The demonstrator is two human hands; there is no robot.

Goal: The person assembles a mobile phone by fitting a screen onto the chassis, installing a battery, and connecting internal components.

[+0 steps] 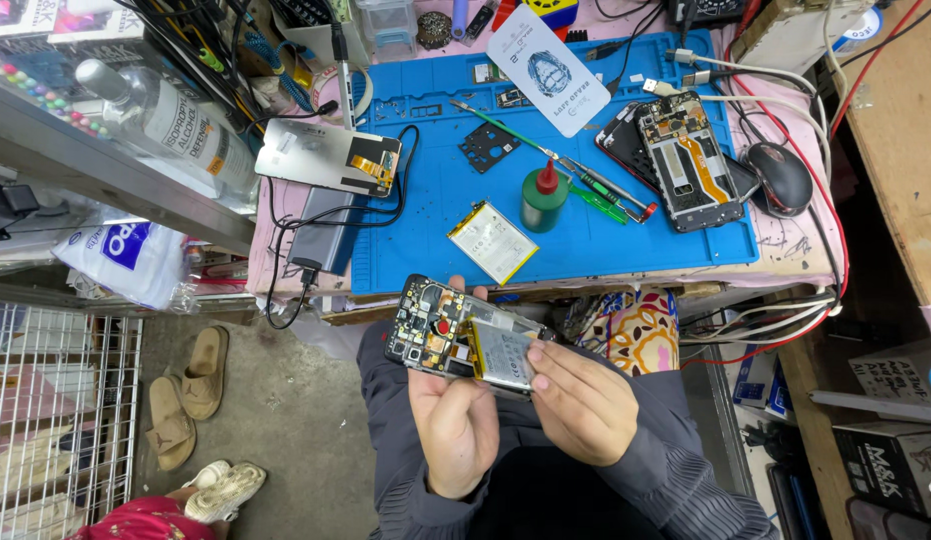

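i see my left hand (455, 425) gripping the opened phone (430, 325) off the desk's (785, 245) near edge, freeing my right hand (580, 400) to seemingly pinch its battery (500, 352).

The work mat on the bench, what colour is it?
The work mat is bright blue, seen clearly in the head view.
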